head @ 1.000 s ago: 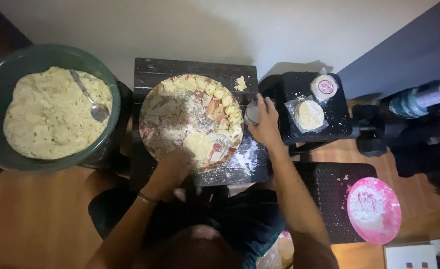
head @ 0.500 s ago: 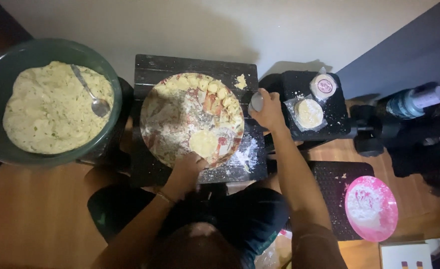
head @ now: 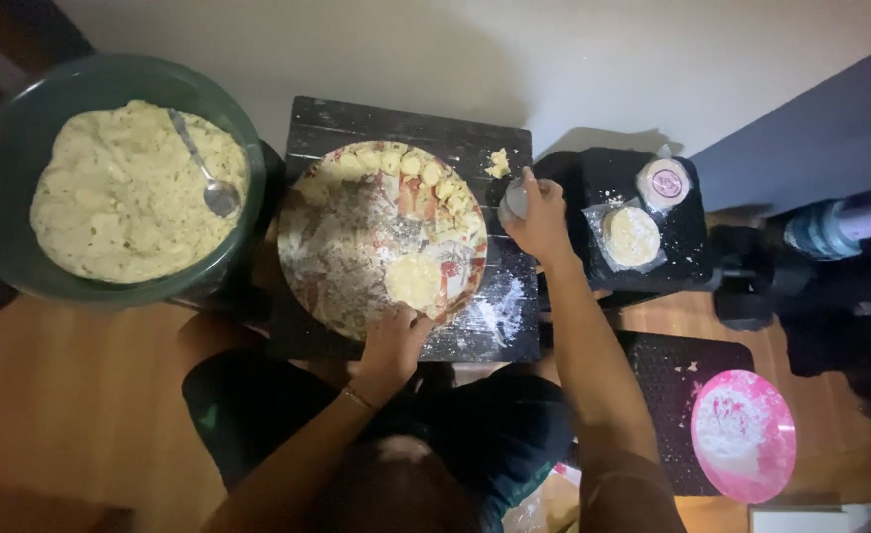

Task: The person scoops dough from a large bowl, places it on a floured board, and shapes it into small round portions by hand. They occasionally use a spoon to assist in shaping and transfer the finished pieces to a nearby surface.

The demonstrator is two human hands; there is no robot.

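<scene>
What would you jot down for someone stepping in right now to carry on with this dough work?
Left hand: fingers on the flat dough round on the floured round tray.
Right hand: closed on a small pale cylinder at the tray's right edge.
Done: small dough pieces line the tray's far rim; one disc lies on the black stand.
Left: the green bowl is full of dough, with a spoon in it.

Single head cam, looking straight down from well above, black table [head: 411, 123] centre frame, wall at top
</scene>
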